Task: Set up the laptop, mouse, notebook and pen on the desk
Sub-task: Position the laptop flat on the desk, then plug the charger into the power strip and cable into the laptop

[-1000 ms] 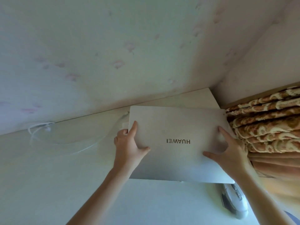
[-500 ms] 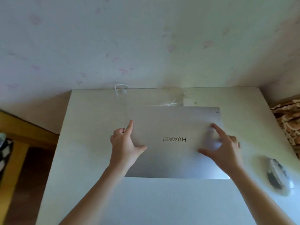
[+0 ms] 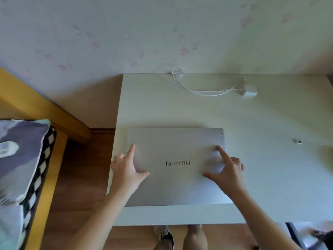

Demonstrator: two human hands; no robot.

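A: Left hand (image 3: 127, 169) — fingers spread, forefinger and thumb flat on the lid, remaining fingers curled over the left edge of the laptop (image 3: 175, 166). A loose, open hold at the edge; how firm it is I cannot tell.

B: Right hand (image 3: 228, 173)?

A: Also spread wide, forefinger and thumb pressed on the lid's right part, other fingers over the right edge. Slightly blurred.

B: Laptop position?

A: Closed, silver, lying flat on the white bench (image 3: 270, 114), toward its near-left corner, logo reading upside down from here.

B: Further out?

A: White cable (image 3: 198, 90) looped along the far edge, running to a white charger block (image 3: 249, 91) at far right. A small pale object (image 3: 297, 141) lies on the bench, right of the laptop, well apart; too small to identify.

B: Off the bench?

A: Wooden bed frame (image 3: 36, 107) at left with a patterned pillow (image 3: 21, 159). Wood floor (image 3: 81, 177) between. Wearer's shoe (image 3: 164, 235) below the near edge.
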